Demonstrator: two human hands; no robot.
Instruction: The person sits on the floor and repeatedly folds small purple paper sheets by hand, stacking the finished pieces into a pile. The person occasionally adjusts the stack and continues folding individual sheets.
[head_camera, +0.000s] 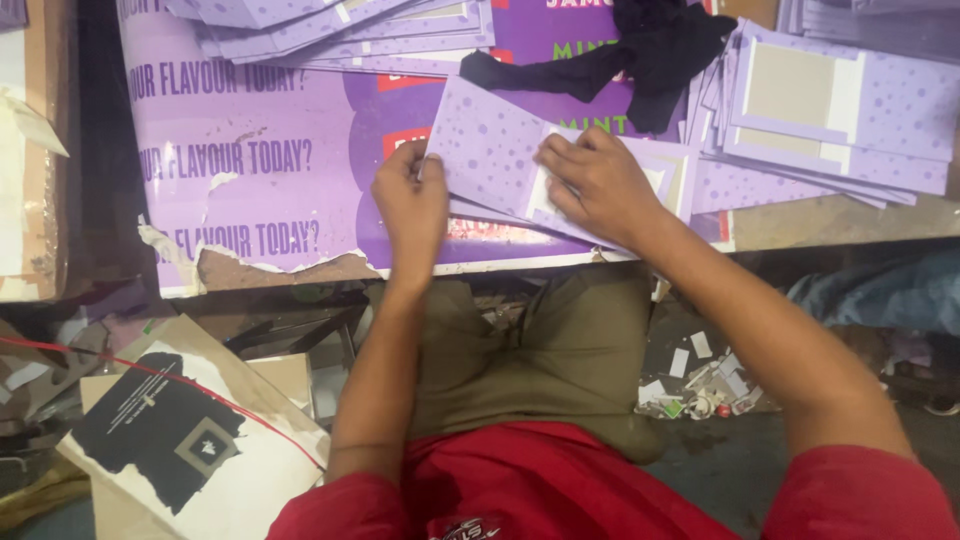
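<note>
- Our left hand (410, 200) pinches the lilac card sheet's (490, 150) left edge — right hand (595, 185) presses it flat on the bench (830, 220).
- We judge folding underway — next, a firm crease.

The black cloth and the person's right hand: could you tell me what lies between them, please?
In the head view, only the spotted purple card under both hands and a strip of the purple poster lie between the black cloth and the right hand.

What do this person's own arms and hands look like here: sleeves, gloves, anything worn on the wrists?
Both arms are bare from the hands up to short red sleeves at the upper arms. The left hand and the right hand wear no gloves. No watch, bracelet or ring shows on either wrist or on the fingers in view.
</note>
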